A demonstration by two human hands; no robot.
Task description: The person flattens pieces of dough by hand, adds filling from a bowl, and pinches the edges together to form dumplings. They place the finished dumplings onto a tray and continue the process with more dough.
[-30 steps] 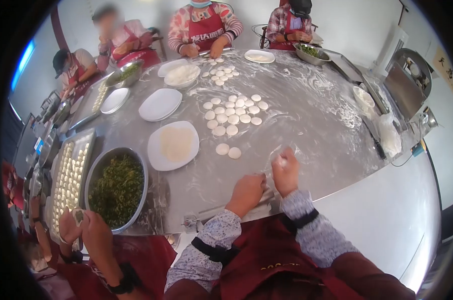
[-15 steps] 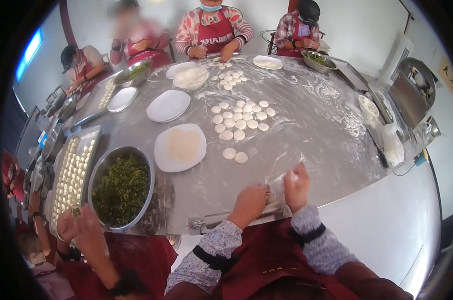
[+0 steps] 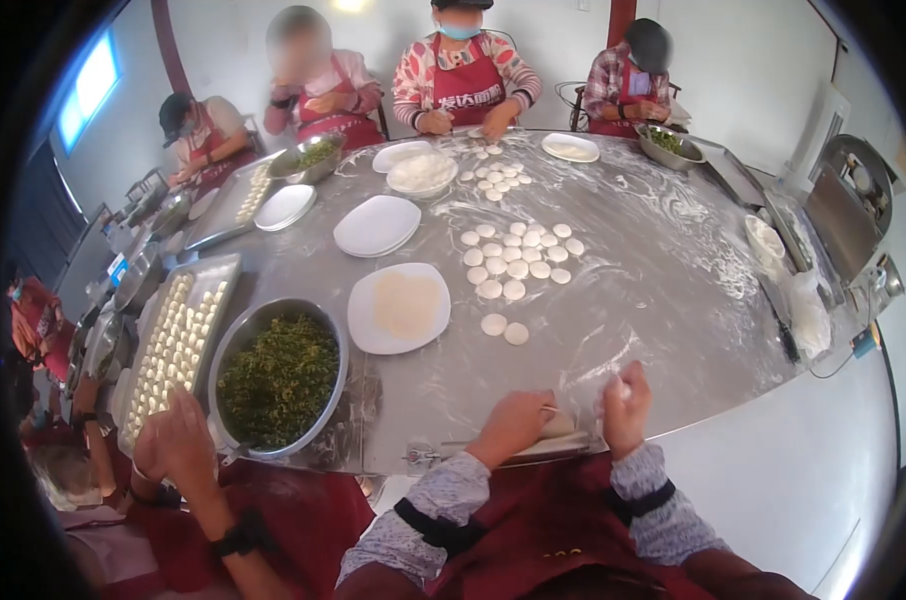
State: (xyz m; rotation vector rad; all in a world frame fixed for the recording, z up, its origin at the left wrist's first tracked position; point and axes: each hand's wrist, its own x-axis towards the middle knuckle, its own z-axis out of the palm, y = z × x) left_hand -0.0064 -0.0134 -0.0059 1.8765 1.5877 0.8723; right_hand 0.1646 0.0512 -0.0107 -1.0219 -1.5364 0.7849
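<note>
My left hand (image 3: 516,425) is curled low over the front edge of the steel table (image 3: 413,400). A thin pale edge, apparently a dough wrapper (image 3: 550,408), shows at its fingertips. Beside those fingers lies a beige piece (image 3: 563,426) whose kind I cannot make out. Closed into a fist, my right hand (image 3: 625,408) is to the right; whatever is inside it is hidden. Beyond my hands are two flattened dough rounds (image 3: 505,329), with a cluster of several more dough rounds (image 3: 517,253) farther back. A square white plate (image 3: 431,338) bearing a stack of thin wrappers (image 3: 405,306) stands left of them.
At left are a steel bowl (image 3: 343,345) of chopped green filling and a tray (image 3: 235,275) of shaped dumplings. A co-worker's hands (image 3: 180,445) work beside it. White plates (image 3: 377,226) stand farther back. A knife (image 3: 779,320) and a plastic bag (image 3: 805,310) lie right.
The whole view has shifted, so the table appears farther right and lower. My hands remain close together near the edge; the pale blur between them has gone. The neighbouring co-worker's hands have come together.
</note>
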